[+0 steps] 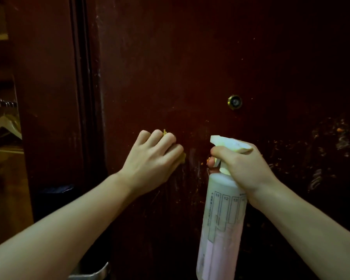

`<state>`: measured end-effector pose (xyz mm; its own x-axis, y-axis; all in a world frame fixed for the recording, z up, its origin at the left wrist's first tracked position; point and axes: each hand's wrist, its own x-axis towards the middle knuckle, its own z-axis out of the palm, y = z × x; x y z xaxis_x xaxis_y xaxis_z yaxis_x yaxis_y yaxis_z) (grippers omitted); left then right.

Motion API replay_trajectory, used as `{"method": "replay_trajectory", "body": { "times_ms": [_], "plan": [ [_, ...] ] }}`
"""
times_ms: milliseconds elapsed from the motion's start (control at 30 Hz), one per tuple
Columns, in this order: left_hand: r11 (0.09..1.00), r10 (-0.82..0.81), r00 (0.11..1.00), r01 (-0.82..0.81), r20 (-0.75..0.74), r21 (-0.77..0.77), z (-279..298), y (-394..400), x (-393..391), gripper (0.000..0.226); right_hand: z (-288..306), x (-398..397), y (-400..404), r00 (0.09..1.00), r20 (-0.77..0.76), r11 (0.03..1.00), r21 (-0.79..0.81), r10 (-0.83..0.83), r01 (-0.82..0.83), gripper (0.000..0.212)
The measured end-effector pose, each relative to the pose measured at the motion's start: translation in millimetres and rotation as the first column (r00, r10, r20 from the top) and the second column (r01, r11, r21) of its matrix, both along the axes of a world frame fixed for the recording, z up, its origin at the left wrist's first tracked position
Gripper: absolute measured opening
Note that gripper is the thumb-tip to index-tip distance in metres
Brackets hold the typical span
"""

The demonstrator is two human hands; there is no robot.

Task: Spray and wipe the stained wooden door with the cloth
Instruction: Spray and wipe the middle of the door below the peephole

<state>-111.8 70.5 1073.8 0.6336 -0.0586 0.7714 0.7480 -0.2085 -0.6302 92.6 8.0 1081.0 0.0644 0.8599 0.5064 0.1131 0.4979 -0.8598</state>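
Observation:
A dark red-brown wooden door (190,67) fills the view, with pale smears and orange specks on its lower right part. My left hand (154,158) presses a yellow cloth (182,157) against the door; only small bits of the cloth show past my fingers. My right hand (245,166) grips the neck of a white spray bottle (220,219), a finger on the trigger and the nozzle facing the door just right of the cloth.
A brass peephole (234,102) sits above my right hand. The door frame (49,98) runs down the left, with shelves and a clothes hanger (4,126) beyond it. A metal door handle (93,272) shows at the bottom edge.

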Motion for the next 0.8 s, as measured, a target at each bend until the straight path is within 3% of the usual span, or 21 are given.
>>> {"method": "replay_trajectory", "body": {
  "times_ms": [67,167,233,400,500,567,700,800],
  "plan": [
    [0.999,0.027,0.999,-0.028,0.034,0.026,19,0,3,0.021,1,2,1,0.995,0.076,0.998,0.035,-0.056,0.054,0.017],
    [0.998,0.005,0.945,-0.026,0.327,0.059,65,1,18,0.021,2,3,2,0.99,0.1,0.993,0.079,-0.096,0.088,0.02],
    [0.998,-0.028,0.918,0.0,0.396,0.07,76,2,33,0.017,1,3,3,0.993,0.081,0.994,0.078,-0.089,0.083,0.019],
    [0.987,-0.161,0.981,0.158,0.106,0.032,20,5,39,0.014,0,6,4,0.995,0.049,0.994,0.06,-0.09,0.087,0.02],
    [0.987,-0.158,0.987,0.158,-0.014,0.008,12,5,28,0.018,-2,7,2,0.994,0.05,0.994,0.069,-0.093,0.089,0.022],
    [0.989,-0.144,0.989,0.143,0.029,0.036,29,4,31,0.019,-2,8,1,0.996,0.042,0.995,0.07,-0.076,0.073,0.02],
    [0.992,-0.118,0.945,0.098,0.305,0.082,69,4,48,0.017,-1,11,3,0.991,0.07,0.991,0.08,-0.116,0.111,0.014],
    [0.986,-0.166,0.955,0.153,0.245,0.072,49,4,60,0.015,-1,14,4,0.983,0.069,0.982,0.089,-0.172,0.165,0.021]
  ]
}}
